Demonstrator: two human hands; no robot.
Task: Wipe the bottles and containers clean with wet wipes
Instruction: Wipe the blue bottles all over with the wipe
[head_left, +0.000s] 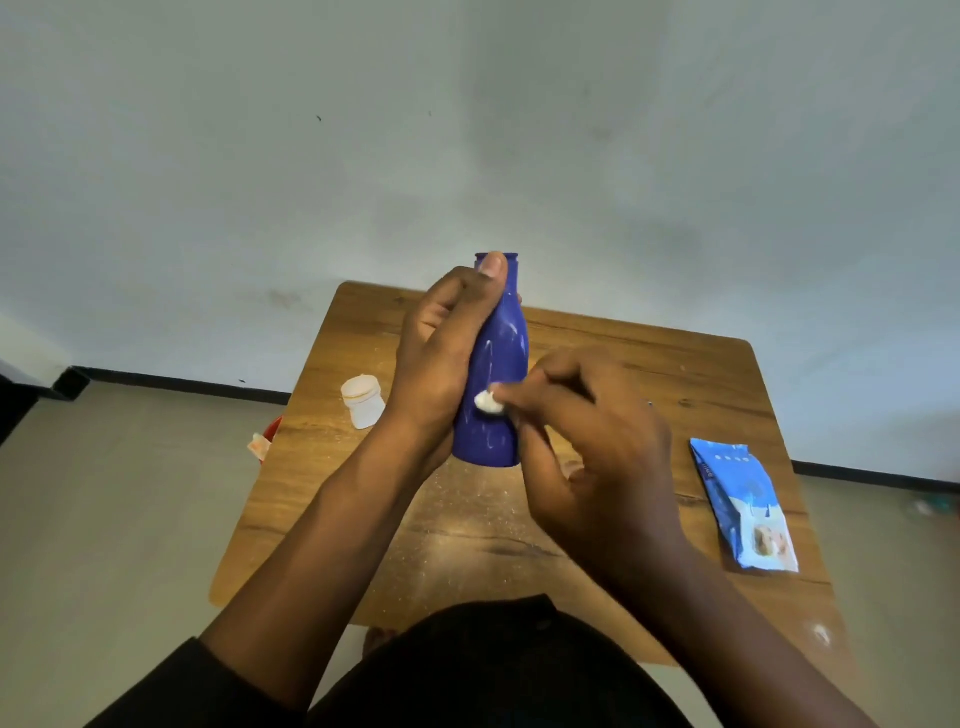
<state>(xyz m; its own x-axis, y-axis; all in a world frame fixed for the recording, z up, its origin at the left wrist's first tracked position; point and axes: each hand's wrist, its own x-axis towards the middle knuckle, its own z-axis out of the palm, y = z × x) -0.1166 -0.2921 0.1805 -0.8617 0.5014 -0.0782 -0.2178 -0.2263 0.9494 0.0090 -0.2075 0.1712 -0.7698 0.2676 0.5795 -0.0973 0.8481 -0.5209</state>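
Note:
A dark blue bottle (500, 358) with white smears is held above the wooden table (675, 384), its open neck pointing away from me. My left hand (441, 358) grips it along its left side, thumb up near the neck. My right hand (587, 441) pinches a small crumpled white wet wipe (487, 401) and presses it against the bottle's lower body. A small translucent white container (362, 401) stands on the table to the left of my hands.
A blue pack of wet wipes (743, 504) lies on the table's right side. Something red with a small wrapper (265, 436) pokes out past the left table edge. White specks dust the tabletop. A pale wall rises behind.

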